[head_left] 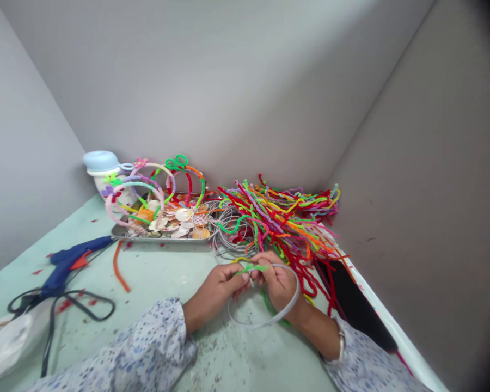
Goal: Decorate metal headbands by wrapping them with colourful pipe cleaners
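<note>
A thin grey headband [294,302] curves down in a loop from my right hand [280,280], whose fingers are closed on it. A fuzzy green pipe cleaner [253,268] lies around or along the band between my two hands. My left hand [218,286] pinches the green pipe cleaner and the band with thumb and forefinger, close to the right fingertips. Just beyond my hands is a heap of bare grey headbands [228,239]. Behind and right of my right hand spreads a big pile of coloured pipe cleaners [286,218].
A metal tray [167,240] holds shells, with wrapped headbands [134,185] standing in it. Behind it is a white cup with a blue lid [102,161]. A blue glue gun [63,267] and its cord lie left, near an orange pipe cleaner [117,267]. Walls enclose the table.
</note>
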Tool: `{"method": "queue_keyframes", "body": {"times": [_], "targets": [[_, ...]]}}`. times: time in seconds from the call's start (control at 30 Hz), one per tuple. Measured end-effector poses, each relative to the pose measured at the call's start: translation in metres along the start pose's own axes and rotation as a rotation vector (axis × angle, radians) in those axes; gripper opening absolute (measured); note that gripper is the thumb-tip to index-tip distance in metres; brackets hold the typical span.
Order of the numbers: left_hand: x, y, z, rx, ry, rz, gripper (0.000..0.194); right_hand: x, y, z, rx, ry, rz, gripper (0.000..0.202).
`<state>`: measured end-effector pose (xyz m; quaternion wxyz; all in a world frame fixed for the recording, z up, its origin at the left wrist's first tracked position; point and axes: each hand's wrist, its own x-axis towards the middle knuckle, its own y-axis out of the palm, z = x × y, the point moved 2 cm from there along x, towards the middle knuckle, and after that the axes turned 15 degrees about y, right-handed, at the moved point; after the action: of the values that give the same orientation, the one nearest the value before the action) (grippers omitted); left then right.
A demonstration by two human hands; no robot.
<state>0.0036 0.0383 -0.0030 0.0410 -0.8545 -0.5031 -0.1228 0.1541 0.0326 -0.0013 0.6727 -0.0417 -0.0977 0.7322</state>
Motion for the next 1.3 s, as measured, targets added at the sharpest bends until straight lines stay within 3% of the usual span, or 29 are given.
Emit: {"method": "queue_keyframes", "body": {"times": [0.47,1.3], "targets": [[-0.001,-0.002,0.001,0.034,0.025,-0.146,0.017,0.002,0.002,-0.005,0.033,-0.007,-0.007,0.022],[0.003,-0.010,0.013,-0.140,-0.091,-0.176,0.018,-0.005,-0.001,-0.007,-0.171,-0.177,-0.022,0.019]]}}
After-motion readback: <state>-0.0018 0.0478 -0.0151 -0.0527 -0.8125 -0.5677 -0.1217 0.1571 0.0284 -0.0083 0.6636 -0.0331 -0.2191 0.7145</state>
